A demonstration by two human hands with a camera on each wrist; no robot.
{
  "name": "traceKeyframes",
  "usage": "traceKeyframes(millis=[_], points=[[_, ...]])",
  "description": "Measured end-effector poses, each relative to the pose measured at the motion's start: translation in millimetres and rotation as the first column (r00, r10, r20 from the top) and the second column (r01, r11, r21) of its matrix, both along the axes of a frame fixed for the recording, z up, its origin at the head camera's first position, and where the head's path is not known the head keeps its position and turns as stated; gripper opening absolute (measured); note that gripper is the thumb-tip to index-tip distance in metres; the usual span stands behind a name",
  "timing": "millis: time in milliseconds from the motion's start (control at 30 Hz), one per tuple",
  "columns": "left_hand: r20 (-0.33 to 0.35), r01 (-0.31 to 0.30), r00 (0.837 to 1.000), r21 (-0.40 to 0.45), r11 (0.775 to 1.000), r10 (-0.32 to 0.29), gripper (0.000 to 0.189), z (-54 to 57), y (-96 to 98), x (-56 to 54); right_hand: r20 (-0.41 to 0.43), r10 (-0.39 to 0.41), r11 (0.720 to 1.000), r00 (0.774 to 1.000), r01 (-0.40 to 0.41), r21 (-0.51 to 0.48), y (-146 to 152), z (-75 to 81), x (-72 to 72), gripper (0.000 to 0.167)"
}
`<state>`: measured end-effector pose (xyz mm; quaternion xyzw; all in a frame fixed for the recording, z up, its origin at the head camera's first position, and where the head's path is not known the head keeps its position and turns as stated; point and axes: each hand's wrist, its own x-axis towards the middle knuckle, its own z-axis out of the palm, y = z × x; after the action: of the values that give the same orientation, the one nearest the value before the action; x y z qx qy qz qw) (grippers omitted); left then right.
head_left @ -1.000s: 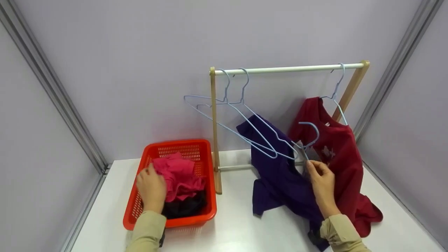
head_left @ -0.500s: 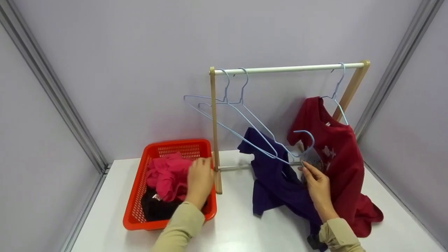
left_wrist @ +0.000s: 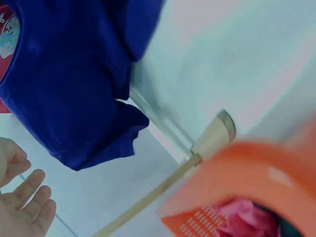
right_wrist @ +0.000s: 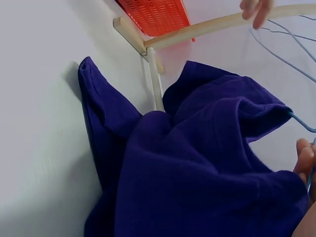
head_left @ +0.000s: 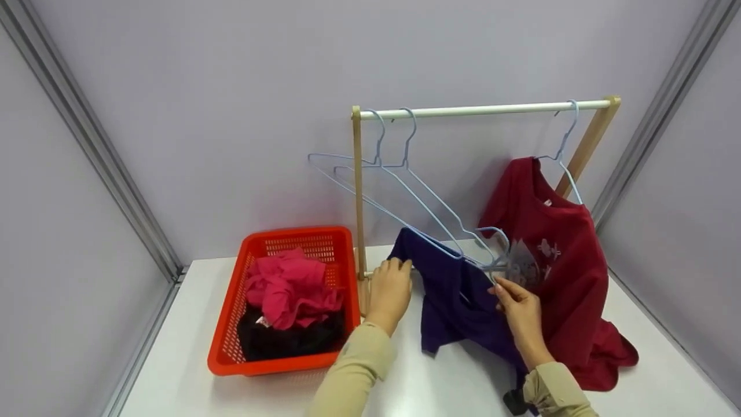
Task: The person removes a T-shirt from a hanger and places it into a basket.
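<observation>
My right hand (head_left: 521, 310) pinches a light blue wire hanger (head_left: 507, 243) just below its hook. A dark purple shirt (head_left: 448, 295) droops from that hanger, its lower part reaching the table; in the right wrist view the wire enters the neck opening of the purple shirt (right_wrist: 197, 163). Near the shirt's far-left shoulder is my left hand (head_left: 392, 292), fingers loosely bent. The left wrist view shows the left hand (left_wrist: 24, 200) apart from the cloth, holding nothing. The part of the hanger inside the shirt is hidden.
A rack with a white rail (head_left: 480, 110) carries two bare blue hangers (head_left: 425, 200) at its left, overlapping the held hanger in view. A dark red shirt (head_left: 544, 231) hangs at its right. Left stands a red basket (head_left: 231, 347) with pink cloth (head_left: 289, 284) and black cloth (head_left: 289, 341).
My left hand has left the basket and moved right to the purple shirt's left side. My right hand has lowered the hanger slightly and shifted it left. The pink cloth lies rearranged.
</observation>
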<state>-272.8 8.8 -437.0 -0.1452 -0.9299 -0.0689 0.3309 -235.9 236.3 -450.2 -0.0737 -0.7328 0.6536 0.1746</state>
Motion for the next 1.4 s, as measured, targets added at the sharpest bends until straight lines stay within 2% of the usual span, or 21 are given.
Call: traceKeyframes(millis=[167,300,433,567,733,900,1033,1100,1233,1333,1400], points=[[0.014,0.000,1.000,-0.017,1.000,0.000,0.026,1.8,18.5,-2.4,0.031,-0.009,1.000,0.999,0.008,0.008,-0.8,-1.9,0.2,0.027],[0.035,0.043,0.999,-0.075,0.996,-0.040,0.029,6.2,29.8,-0.9,0.052,-0.037,0.999,0.998,0.036,0.021,-0.9,-1.7,-1.1,0.021],[0.035,0.105,0.994,-0.137,0.985,-0.101,0.030,7.2,40.6,2.6,0.088,-0.060,0.996,0.994,0.053,0.077,-0.5,-1.2,-1.6,0.019],[0.028,0.134,0.991,-0.161,0.978,-0.131,0.033,7.5,50.6,7.2,0.077,-0.067,0.992,0.995,0.058,0.114,-1.4,-1.9,-1.5,0.021],[0.078,0.125,0.991,-0.190,0.974,-0.112,0.037,10.3,58.8,10.3,0.029,-0.081,0.985,0.996,0.075,0.157,-4.2,-3.3,-2.3,0.025],[0.119,0.123,0.987,-0.171,0.978,-0.103,0.039,11.8,62.4,10.2,-0.004,-0.106,0.977,0.994,0.105,0.184,-12.7,9.1,5.2,0.025],[0.120,0.112,0.988,-0.146,0.983,-0.095,0.038,11.5,64.0,9.2,-0.041,-0.113,0.977,0.993,0.119,0.178,-20.2,18.9,13.3,0.020],[0.122,0.110,0.988,-0.135,0.985,-0.094,0.038,11.2,64.8,8.7,-0.060,-0.113,0.977,0.992,0.122,0.178,-20.1,17.5,13.9,0.020],[0.136,0.111,0.986,-0.092,0.990,-0.098,0.040,11.3,65.7,9.2,-0.096,-0.120,0.975,0.988,0.136,0.177,-14.2,3.6,5.9,0.019],[0.184,0.116,0.977,-0.032,0.993,-0.108,0.043,11.3,65.7,10.2,-0.122,-0.130,0.968,0.984,0.153,0.197,-11.0,-5.3,-0.4,0.019],[0.225,0.120,0.967,0.011,0.993,-0.120,0.044,10.9,65.5,10.4,-0.135,-0.130,0.967,0.982,0.156,0.202,-11.6,-5.3,-0.8,0.017]])
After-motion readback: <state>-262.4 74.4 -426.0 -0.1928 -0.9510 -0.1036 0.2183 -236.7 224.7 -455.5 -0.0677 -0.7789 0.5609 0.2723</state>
